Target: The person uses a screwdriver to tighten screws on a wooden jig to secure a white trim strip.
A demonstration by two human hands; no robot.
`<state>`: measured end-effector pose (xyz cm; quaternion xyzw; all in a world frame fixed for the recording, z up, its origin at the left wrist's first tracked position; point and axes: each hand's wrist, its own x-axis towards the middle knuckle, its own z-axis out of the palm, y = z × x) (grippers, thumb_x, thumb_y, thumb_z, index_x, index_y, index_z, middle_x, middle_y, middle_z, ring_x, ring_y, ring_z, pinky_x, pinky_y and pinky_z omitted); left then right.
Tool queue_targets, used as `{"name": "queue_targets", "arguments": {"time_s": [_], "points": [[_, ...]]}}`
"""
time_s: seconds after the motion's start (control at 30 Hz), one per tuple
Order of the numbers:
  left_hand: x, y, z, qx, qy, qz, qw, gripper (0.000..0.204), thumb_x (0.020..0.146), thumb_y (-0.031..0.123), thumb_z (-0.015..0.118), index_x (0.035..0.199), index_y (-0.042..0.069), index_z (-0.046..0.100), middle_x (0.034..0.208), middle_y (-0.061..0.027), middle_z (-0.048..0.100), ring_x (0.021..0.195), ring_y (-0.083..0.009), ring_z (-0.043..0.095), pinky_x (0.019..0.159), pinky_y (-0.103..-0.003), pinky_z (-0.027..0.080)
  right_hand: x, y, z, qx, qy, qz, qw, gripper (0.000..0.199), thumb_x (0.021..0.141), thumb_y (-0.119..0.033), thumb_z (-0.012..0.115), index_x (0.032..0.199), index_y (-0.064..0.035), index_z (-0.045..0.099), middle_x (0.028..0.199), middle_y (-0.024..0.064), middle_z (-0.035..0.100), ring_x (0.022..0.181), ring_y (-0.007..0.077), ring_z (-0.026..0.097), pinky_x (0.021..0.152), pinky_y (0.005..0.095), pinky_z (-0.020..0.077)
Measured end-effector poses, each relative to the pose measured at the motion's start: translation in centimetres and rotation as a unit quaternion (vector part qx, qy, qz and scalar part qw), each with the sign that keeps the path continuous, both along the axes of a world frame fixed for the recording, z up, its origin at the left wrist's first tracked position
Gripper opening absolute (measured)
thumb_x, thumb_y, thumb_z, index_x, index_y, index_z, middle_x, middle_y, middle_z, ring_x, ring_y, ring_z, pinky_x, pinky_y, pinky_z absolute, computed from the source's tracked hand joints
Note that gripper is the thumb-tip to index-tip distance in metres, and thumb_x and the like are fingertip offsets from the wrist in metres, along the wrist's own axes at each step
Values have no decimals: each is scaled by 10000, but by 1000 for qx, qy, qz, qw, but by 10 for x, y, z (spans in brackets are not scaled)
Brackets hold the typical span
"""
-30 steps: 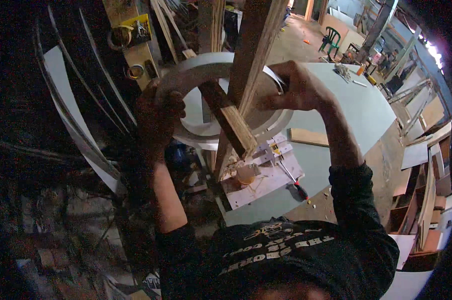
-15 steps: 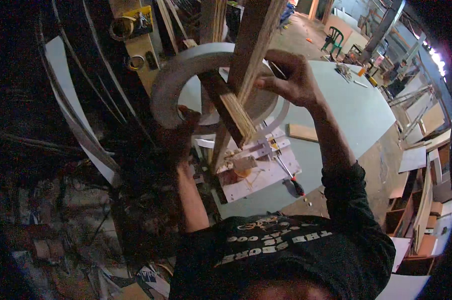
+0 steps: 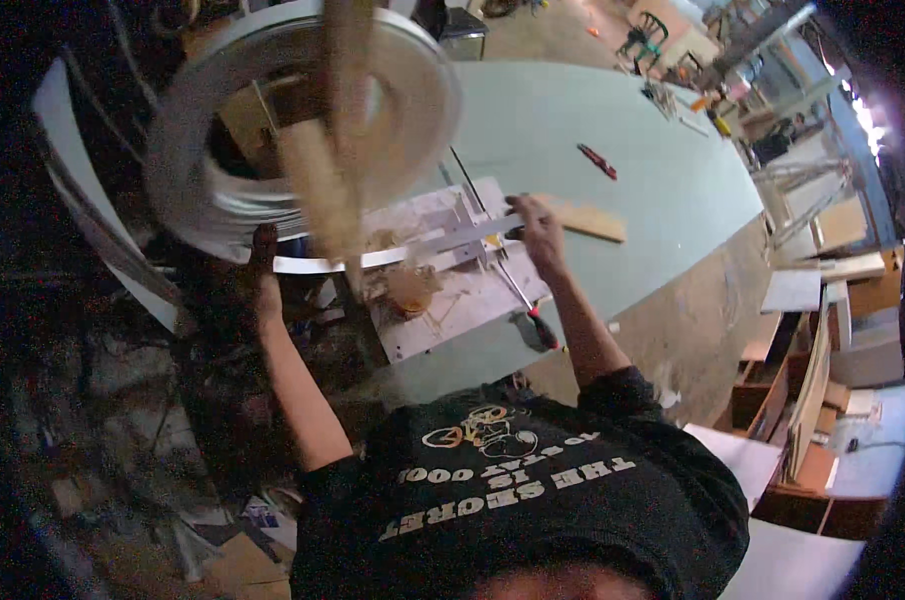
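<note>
The workshop is dim on its left side, and a pale green desk point(image 3: 533, 110) with a smooth, faintly glossy top spreads to the right of a big white roll point(image 3: 418, 120). In front of the roll, a rough wooden post point(image 3: 313, 185) blurs across my view. From the roll's underside a thin white strip point(image 3: 373, 260) runs rightward. The right hand point(image 3: 539, 235), right of the roll, seems pinched on its far end; the left hand point(image 3: 258, 265) is at the roll's lower edge, so shadowed that I can't tell whether its grip is closed. I'd worry about the strip kinking or twisting if pulled unevenly, or the roll's loose-looking layers springing apart if the left hand slipped. The strip could also snag the metal fitting point(image 3: 473, 225) or knock the round amber tub point(image 3: 410, 290), both below and right of the roll on a flat, pale, littered board point(image 3: 398, 340). Beyond them, farther right of the roll, lies a straight-edged wooden block point(image 3: 593, 222).
</note>
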<state>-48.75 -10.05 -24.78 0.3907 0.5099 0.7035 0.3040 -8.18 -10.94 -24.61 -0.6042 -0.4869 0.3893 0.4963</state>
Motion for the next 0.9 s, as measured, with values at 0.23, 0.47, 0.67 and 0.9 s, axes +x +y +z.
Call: {"name": "queue_targets", "arguments": {"time_s": [0.23,0.47,0.67,0.9], "points": [[37,-52,-56,-111,42,-24,993,288,916,191,690,1095,-11,590,1177,-99,607,1056,-177,561,970,-366,434,-25,-13,-86,-101,102,51,988,207,932,-160,616,1049,7,655,892,97,684,776,157,678,683,290,563],[41,-101,-48,-376,245,-161,879,452,949,260,646,1254,-62,563,1087,-98,652,945,-157,605,848,-313,478,-65,1,-103,-196,92,108,970,230,880,-130,646,1073,-6,664,825,151,708,761,201,713,663,334,563],[26,-65,-42,-223,336,-128,906,290,938,201,584,1107,-33,609,1077,-146,659,959,-201,631,846,-327,496,-67,1,-131,-122,-44,123,984,263,844,-214,657,1024,-23,681,892,217,702,846,339,697,773,413,536],[-25,-11,-130,-153,785,-295,522,418,895,257,551,1267,66,556,1306,-118,574,1212,-337,536,992,-470,461,-61,9,-147,-129,-81,97,984,283,828,-212,654,1053,-42,669,921,230,691,914,349,679,813,421,521]]}}
